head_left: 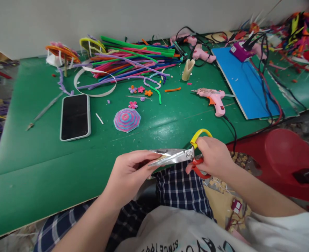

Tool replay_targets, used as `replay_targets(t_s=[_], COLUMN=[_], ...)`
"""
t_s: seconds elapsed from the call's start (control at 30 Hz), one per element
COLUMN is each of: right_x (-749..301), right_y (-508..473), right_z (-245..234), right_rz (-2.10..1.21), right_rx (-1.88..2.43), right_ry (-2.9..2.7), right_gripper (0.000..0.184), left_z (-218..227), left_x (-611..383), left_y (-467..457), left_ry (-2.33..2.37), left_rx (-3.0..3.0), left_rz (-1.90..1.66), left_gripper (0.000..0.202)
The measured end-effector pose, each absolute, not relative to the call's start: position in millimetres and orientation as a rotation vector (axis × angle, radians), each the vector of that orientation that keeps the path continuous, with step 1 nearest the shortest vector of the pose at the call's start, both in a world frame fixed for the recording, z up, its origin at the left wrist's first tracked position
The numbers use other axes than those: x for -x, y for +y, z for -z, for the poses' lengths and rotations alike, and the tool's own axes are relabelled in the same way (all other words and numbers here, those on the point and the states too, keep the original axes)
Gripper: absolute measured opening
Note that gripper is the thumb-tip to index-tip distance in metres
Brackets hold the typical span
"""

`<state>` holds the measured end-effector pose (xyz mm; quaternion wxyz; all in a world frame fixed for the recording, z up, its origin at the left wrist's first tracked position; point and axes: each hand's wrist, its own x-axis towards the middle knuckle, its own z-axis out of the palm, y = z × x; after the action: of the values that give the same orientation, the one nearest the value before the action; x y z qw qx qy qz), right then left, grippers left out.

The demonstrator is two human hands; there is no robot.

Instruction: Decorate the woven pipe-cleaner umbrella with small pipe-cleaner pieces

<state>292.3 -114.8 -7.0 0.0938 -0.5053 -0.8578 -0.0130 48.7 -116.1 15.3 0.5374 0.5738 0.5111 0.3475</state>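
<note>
My right hand [216,156] grips a pair of scissors [179,157] by its yellow and red handles, with the blades pointing left. My left hand [132,175] is closed near the blade tips, thumb and fingers pinching something small. Only a tan sliver shows between the blades, so its kind is unclear. Beyond the hands on the green table lies a pink, blue and purple striped octagonal disc [127,120]. Several small fuzzy flowers [141,89] sit just behind it.
A phone [75,117] lies at left beside a white ring band [104,93]. Pipe cleaners [133,56] are heaped at the back. A pink glue gun [213,98] with a trailing cord rests at right, near a blue board [245,87]. A red stool [290,154] stands right of the table.
</note>
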Motion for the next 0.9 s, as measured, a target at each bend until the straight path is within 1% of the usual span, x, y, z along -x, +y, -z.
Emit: replay_targets(t_s=[0.23,0.47,0.6,0.7,0.77,0.9], right_x=[-292.0,-293.5,-295.8,-297.1,-297.2,-295.6], right_y=[-117.1,-116.3,-114.8,-114.0,-113.9,-114.0], right_z=[7.6,7.4,10.3,10.6,9.5,6.5], right_rz=[0.065,0.041,0.035,-0.021,-0.058,-0.106], right_rx=[1.466,1.442,1.481,1.542,1.557,1.519], right_ry=[-2.586,-2.602,-2.482,-2.348,-2.309,-2.4], right_gripper=[0.039,0.04,0.04,0.046,0.053,0.065], left_z=[-17.1,-19.9,-20.6,-20.2,-19.1,-16.7], left_x=[-48.7,-48.6,-52.7,-53.4,-52.1,-48.9], left_y=[-115.7,-116.6,-117.1,-117.3,-117.6,-118.4], left_ry=[1.186,1.224,1.245,1.242,1.23,1.22], left_rx=[-1.259,-1.304,-1.247,-1.169,-1.156,-1.19], left_rz=[-0.814,-0.783,-0.833,-0.898,-0.947,-1.031], left_gripper=[0.011,0.008,0.007,0.012,0.014,0.014])
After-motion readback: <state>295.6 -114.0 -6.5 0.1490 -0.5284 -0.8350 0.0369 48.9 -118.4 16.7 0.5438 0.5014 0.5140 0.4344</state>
